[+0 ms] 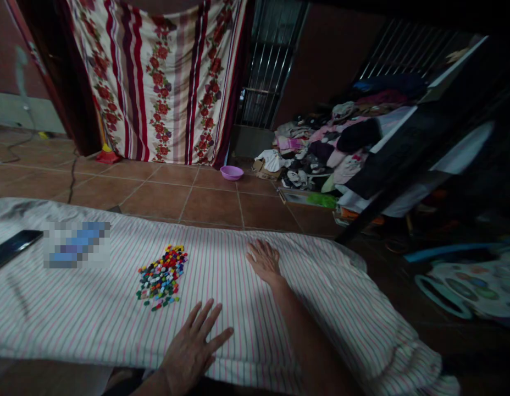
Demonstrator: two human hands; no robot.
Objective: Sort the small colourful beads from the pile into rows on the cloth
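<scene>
A striped cloth (222,258) covers the surface in front of me. Small multicoloured pieces (162,278) lie in a loose pile left of the middle. My left hand (193,344) is spread near the front edge, just below and to the right of the pile, with nothing in it. Farther out and to the right, my right hand (264,259) rests palm down on the cloth, fingers apart and holding nothing.
A dark phone (16,247) and a blurred blue item (77,245) lie at the left. Beyond the cloth are a tiled floor, a pink basin (232,173), a floral curtain (160,82) and heaped clothes (321,143). A dark slanted bar stands at the right.
</scene>
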